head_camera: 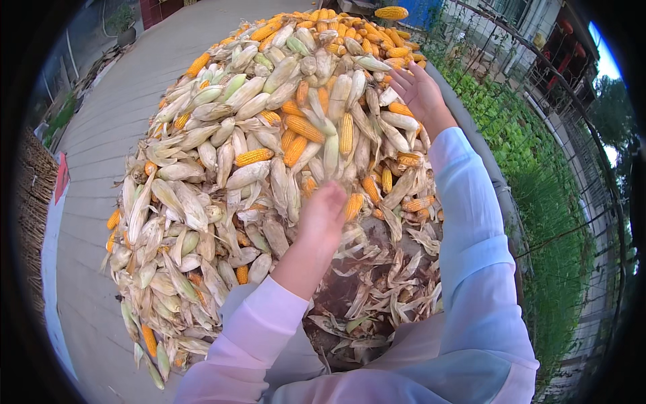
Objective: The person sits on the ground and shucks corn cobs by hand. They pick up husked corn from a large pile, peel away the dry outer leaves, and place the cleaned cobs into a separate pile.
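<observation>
A large pile of corn ears, many in dry pale husks (pixel 247 177), lies before me. My right hand (pixel 421 93) is stretched over the pile's right side, palm up, fingers apart and holding nothing. Beyond it, a husked yellow corn cob (pixel 391 12) appears to be in the air above the heap of bare cobs (pixel 353 33) at the far end. My left hand (pixel 325 209) is blurred low over the near middle of the pile, beside a bare cob (pixel 354 207). Its fingers are partly hidden, so whether it grips anything is unclear.
Loose torn husks (pixel 378 288) lie on the ground between my legs. A grey raised edge (pixel 484 151) runs along the right, with green plants (pixel 504 166) and a wire fence (pixel 580 126) beyond. Paved ground (pixel 106 146) extends on the left.
</observation>
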Tool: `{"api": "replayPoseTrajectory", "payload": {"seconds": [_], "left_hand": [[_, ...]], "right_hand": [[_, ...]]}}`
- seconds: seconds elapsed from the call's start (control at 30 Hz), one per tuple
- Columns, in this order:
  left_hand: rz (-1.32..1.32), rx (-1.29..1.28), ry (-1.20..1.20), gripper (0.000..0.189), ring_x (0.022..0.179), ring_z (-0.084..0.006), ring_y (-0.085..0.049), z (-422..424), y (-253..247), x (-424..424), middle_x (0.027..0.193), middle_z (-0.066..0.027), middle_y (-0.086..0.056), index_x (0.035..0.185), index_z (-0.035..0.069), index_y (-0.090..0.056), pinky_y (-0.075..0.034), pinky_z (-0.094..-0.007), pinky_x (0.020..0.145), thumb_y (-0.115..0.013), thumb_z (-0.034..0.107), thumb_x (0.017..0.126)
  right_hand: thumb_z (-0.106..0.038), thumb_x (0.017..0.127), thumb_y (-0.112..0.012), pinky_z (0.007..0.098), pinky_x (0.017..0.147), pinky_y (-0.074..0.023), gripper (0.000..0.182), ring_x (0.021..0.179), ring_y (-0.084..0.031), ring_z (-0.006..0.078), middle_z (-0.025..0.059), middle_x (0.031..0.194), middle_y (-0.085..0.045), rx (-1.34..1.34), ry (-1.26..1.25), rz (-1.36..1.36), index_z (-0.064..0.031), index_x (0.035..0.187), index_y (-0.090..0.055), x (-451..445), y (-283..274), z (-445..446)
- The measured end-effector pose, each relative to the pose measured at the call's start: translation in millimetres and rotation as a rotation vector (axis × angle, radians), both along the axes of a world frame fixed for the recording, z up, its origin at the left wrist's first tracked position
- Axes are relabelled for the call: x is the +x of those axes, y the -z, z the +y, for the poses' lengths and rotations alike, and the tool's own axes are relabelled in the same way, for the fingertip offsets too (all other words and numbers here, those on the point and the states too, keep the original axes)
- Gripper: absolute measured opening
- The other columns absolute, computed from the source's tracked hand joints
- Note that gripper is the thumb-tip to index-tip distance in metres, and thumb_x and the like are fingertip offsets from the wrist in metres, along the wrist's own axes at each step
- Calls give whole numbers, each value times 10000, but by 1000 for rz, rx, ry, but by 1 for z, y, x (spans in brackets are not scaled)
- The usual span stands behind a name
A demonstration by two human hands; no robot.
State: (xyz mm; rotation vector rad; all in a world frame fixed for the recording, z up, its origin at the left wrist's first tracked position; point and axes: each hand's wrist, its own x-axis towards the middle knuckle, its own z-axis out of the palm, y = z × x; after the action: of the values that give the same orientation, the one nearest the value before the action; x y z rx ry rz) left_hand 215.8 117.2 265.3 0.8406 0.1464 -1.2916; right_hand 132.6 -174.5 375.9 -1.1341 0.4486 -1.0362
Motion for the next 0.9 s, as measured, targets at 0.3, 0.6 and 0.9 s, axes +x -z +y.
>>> {"api": "replayPoseTrajectory", "payload": {"seconds": [0.3,0.6,0.9], "left_hand": [[-17,-75,-554,108,977,-78,-556,16,-6,107,1008,52,-573,1016,167,-572,-286,-383,1039,-593,236,935],[-49,-9,-608,104,966,-91,-577,30,5,140,1012,37,-585,1025,148,-585,-302,-396,1030,-562,218,951],[-3,-43,-542,130,976,-104,-571,18,-1,122,1021,28,-573,1047,136,-580,-312,-398,1026,-574,213,941]], "right_hand": [[-213,957,-584,303,788,-528,321,925,-669,169,79,1056,-692,-25,-101,780,-12,1208,-605,43,209,19],[-288,840,-643,455,878,-503,325,987,-660,351,224,1020,-694,-567,-45,1016,-20,1016,-698,144,366,124],[-322,827,-664,444,844,-503,356,954,-653,393,231,979,-684,-460,81,1188,-8,994,-670,197,384,108]]}}
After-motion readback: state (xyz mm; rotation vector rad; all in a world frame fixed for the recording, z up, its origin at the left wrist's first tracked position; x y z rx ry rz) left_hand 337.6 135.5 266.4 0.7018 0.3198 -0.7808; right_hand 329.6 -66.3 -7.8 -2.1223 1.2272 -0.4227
